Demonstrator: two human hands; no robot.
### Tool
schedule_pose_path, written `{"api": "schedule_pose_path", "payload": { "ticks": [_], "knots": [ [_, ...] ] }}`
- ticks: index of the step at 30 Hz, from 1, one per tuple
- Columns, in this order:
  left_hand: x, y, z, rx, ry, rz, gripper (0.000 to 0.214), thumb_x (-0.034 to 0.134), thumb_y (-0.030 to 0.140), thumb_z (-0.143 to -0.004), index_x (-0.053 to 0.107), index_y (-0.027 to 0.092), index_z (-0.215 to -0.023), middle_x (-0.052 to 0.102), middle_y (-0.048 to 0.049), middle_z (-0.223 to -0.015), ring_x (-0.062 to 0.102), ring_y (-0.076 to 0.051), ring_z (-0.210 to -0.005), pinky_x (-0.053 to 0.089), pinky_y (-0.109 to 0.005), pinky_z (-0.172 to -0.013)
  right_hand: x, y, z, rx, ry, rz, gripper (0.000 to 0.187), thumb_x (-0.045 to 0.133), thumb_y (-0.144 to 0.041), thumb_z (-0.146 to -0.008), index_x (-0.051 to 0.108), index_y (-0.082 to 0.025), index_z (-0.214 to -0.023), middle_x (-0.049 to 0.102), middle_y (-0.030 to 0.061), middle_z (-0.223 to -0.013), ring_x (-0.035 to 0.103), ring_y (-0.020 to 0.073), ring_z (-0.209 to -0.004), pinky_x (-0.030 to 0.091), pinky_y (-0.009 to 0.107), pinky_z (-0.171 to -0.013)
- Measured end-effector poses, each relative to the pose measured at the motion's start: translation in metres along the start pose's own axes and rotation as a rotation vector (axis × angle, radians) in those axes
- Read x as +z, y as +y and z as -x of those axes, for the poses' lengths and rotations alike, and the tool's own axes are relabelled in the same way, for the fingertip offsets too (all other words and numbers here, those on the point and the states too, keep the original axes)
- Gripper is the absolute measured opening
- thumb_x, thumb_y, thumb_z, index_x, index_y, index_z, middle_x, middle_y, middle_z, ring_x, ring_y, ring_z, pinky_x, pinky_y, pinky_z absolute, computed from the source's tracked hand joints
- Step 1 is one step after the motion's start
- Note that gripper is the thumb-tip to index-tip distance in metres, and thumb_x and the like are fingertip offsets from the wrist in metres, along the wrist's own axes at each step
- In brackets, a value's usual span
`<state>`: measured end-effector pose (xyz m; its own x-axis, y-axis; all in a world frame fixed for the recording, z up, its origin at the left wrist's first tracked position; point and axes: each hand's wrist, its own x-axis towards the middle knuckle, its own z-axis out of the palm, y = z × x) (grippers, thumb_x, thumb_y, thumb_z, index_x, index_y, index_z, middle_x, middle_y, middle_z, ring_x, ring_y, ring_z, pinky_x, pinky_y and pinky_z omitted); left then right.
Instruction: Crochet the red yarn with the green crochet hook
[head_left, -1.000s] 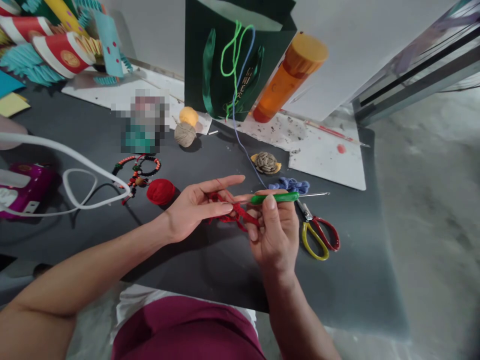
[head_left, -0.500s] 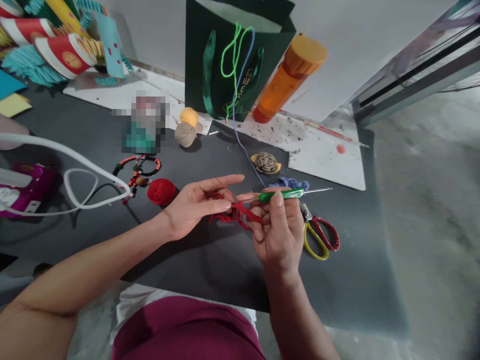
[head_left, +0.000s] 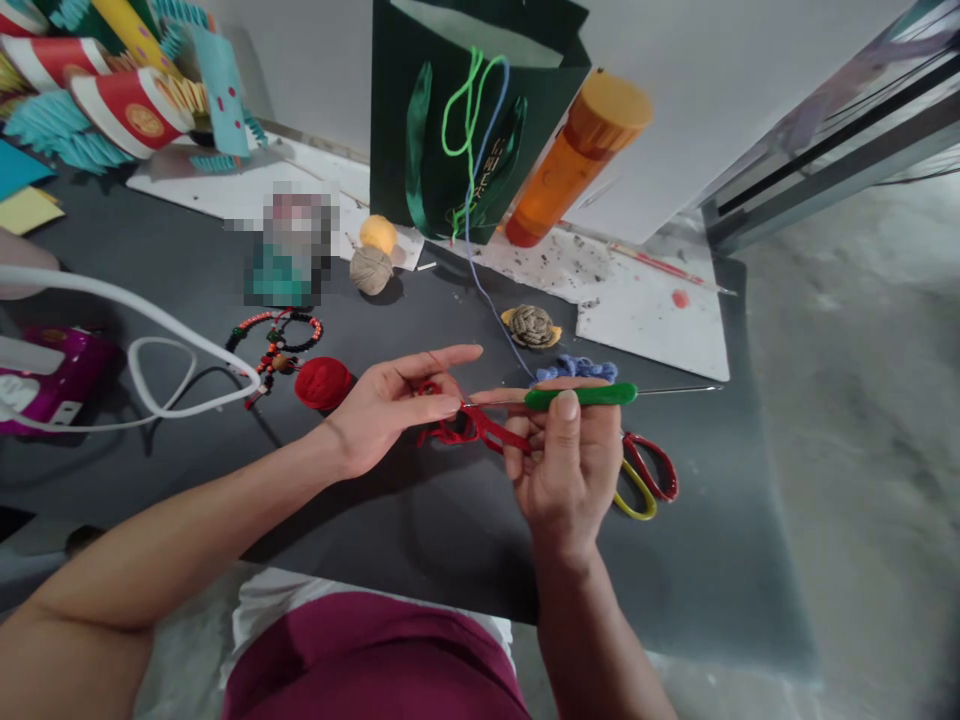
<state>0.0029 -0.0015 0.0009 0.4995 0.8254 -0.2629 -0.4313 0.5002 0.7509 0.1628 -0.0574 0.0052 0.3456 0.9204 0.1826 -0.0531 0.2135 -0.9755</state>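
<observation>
My right hand [head_left: 566, 460] is closed around the green handle of a crochet hook [head_left: 581, 396]. One metal end of it points left to the yarn and the other sticks out to the right. Red crocheted yarn [head_left: 480, 428] stretches between my two hands, partly hidden by the fingers. My left hand [head_left: 390, 405] pinches this yarn between thumb and fingers, with its index finger stretched out and a strand over it. A red yarn ball [head_left: 323, 383] lies just left of that hand. Behind the right hand sits a piece of blue crochet [head_left: 576, 369].
Scissors [head_left: 646, 480] lie right of my right hand. A crocheted flower [head_left: 532, 326], a beige yarn ball [head_left: 371, 270] and a yellow ball [head_left: 378, 234] are farther back. A dark green paper bag [head_left: 450, 130] and an orange bottle [head_left: 570, 160] stand by the wall. A white cable [head_left: 150, 298] loops at left.
My right hand has shifted slightly right, and the crochet hook has moved right with it, lying more level. My left hand has barely moved and still pinches the red yarn.
</observation>
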Motion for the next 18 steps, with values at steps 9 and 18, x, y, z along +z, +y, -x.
{"api": "schedule_pose_path", "payload": {
  "ticks": [9,18],
  "knots": [
    [0.0001,-0.001,-0.0002,0.016,0.028,-0.014,0.041,0.09,0.02,-0.068,0.084,0.026,-0.108,0.065,0.0036,-0.07,0.057,-0.008,-0.068,0.048,-0.025,-0.074,0.0,0.0008,0.0022,-0.075,-0.037,0.048,0.01,0.053,-0.036,-0.105,0.057,-0.03,-0.099,0.078,-0.0017,-0.074,0.047,0.0095,-0.032,0.029,0.023,-0.028],
    [-0.0005,-0.0007,0.0,0.032,0.045,0.01,0.039,0.092,0.019,-0.067,0.085,0.026,-0.105,0.069,0.0026,-0.07,0.059,-0.008,-0.068,0.049,-0.024,-0.074,0.0024,0.0012,0.0081,-0.195,0.025,0.153,0.006,0.052,-0.033,-0.106,0.055,-0.03,-0.101,0.08,-0.0011,-0.079,0.048,0.0097,-0.035,0.036,0.022,-0.03]
  ]
}}
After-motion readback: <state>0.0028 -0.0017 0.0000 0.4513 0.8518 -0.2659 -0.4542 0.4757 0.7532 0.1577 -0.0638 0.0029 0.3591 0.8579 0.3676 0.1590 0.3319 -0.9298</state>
